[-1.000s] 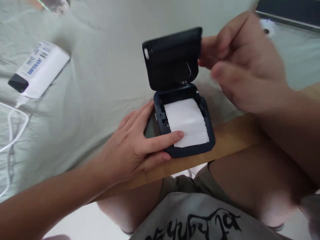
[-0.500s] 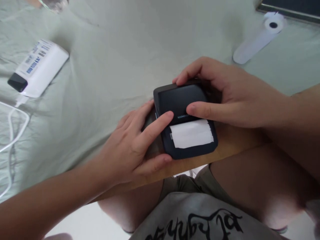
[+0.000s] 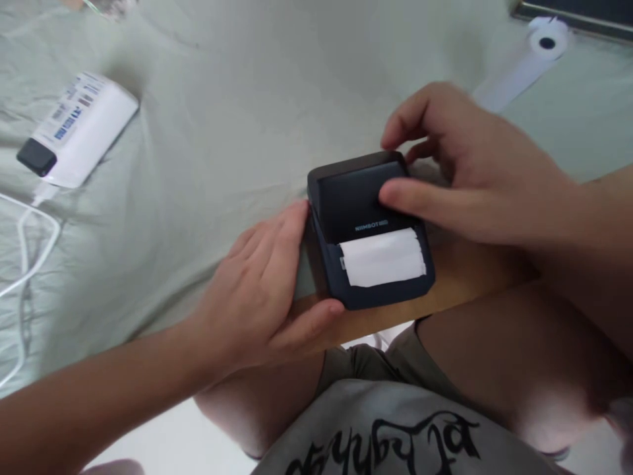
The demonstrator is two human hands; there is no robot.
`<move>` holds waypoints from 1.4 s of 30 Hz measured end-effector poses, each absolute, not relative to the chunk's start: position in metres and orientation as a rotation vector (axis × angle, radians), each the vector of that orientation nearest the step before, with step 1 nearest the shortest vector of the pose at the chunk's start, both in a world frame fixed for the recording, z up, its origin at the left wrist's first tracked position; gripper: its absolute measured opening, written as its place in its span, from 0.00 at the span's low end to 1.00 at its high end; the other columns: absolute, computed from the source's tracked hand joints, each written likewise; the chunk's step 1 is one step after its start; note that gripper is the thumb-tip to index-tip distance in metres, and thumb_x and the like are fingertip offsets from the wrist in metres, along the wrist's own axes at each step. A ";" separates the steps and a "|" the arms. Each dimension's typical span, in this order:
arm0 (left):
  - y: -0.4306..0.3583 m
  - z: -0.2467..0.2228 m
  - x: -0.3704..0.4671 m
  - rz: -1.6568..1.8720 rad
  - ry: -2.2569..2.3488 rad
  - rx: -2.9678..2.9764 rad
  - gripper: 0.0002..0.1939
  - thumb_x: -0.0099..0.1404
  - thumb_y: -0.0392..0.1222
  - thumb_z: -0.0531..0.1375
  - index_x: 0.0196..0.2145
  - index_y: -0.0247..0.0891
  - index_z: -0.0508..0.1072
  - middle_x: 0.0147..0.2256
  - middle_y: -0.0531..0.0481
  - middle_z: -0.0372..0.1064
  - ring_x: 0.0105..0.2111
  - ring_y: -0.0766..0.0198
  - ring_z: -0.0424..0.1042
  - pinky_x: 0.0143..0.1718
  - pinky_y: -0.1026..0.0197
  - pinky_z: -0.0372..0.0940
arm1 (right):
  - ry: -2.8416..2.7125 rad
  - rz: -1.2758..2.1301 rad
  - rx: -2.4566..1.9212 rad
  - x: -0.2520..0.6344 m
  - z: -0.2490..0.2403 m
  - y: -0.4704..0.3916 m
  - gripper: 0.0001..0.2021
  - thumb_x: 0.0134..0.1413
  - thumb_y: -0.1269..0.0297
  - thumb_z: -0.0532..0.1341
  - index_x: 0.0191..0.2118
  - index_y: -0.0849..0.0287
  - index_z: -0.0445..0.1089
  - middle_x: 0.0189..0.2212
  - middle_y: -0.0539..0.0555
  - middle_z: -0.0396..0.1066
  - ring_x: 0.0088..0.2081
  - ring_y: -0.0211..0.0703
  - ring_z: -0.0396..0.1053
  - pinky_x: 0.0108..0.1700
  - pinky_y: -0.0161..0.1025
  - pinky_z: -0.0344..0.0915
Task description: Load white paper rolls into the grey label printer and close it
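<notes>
A small black label printer (image 3: 363,198) with "NIIMBOT" lettering lies at the near edge of the cloth-covered surface. A white paper strip (image 3: 383,257) with a ragged edge comes out of its slot. My left hand (image 3: 257,284) steadies the printer, its fingers along the left side and its thumb at the near left corner. Over the right part of the lid is the thumb of my right hand (image 3: 465,171), which holds nothing. The bent fingers of that hand are at the far right corner, apart from the thumb. Whether the right thumb touches the lid I cannot tell.
A white paper roll (image 3: 524,63) lies at the far right, partly behind my right hand, beside a dark flat object (image 3: 583,16). On the left is a white power bank (image 3: 93,132) with a white cable (image 3: 54,231). A wooden edge (image 3: 465,274) shows at the front.
My right hand has shifted back and right, its fingers coming off the printer's far edge. My left index finger has left the lid, uncovering more lettering. The printer sits slightly farther right in view.
</notes>
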State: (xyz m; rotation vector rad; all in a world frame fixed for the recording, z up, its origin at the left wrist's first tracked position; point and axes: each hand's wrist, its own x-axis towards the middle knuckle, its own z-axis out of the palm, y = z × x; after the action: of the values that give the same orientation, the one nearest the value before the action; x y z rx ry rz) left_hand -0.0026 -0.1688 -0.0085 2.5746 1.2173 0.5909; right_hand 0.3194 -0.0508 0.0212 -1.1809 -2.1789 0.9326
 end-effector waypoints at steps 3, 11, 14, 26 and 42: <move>-0.176 -0.006 0.002 0.582 1.238 2.609 0.41 0.98 0.60 0.48 0.92 0.27 0.57 0.82 0.18 0.75 0.82 0.25 0.79 0.80 0.26 0.80 | -2.142 0.855 -1.330 0.323 0.027 -0.059 0.22 0.81 0.37 0.62 0.53 0.52 0.75 0.42 0.51 0.78 0.44 0.40 0.78 0.44 0.40 0.73; -0.180 -0.004 0.004 0.522 1.231 2.662 0.48 0.97 0.64 0.51 0.93 0.22 0.51 0.81 0.11 0.73 0.82 0.20 0.79 0.80 0.25 0.82 | -2.401 0.939 -1.167 0.334 0.015 -0.055 0.47 0.85 0.14 0.46 0.83 0.45 0.69 0.30 0.44 0.73 0.29 0.37 0.76 0.40 0.37 0.75; -0.180 -0.003 0.003 0.470 1.247 2.636 0.57 0.94 0.69 0.59 0.97 0.29 0.40 0.85 0.11 0.67 0.83 0.17 0.77 0.78 0.23 0.83 | -2.474 0.998 -1.099 0.335 0.015 -0.051 0.48 0.86 0.16 0.49 0.88 0.45 0.64 0.34 0.45 0.79 0.29 0.39 0.77 0.37 0.38 0.75; -0.169 -0.008 -0.012 0.523 1.213 2.537 0.60 0.85 0.74 0.70 0.97 0.47 0.50 0.93 0.28 0.58 0.84 0.22 0.77 0.81 0.29 0.83 | -2.612 1.125 -1.177 0.338 0.030 -0.051 0.57 0.76 0.22 0.62 0.97 0.41 0.47 0.39 0.48 0.86 0.32 0.45 0.81 0.32 0.40 0.71; -0.178 -0.020 -0.008 0.661 1.198 2.511 0.64 0.83 0.84 0.62 0.97 0.46 0.50 0.93 0.30 0.55 0.88 0.20 0.70 0.83 0.27 0.79 | -2.563 1.056 -1.184 0.327 0.040 -0.044 0.48 0.73 0.26 0.66 0.88 0.45 0.66 0.40 0.52 0.83 0.39 0.46 0.83 0.38 0.38 0.67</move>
State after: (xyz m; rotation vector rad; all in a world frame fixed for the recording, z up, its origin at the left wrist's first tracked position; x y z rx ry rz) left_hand -0.0084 -0.1779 -0.0195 2.5107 1.1980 0.6609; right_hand 0.3271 -0.0441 0.0396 -1.1836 -2.5630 1.0560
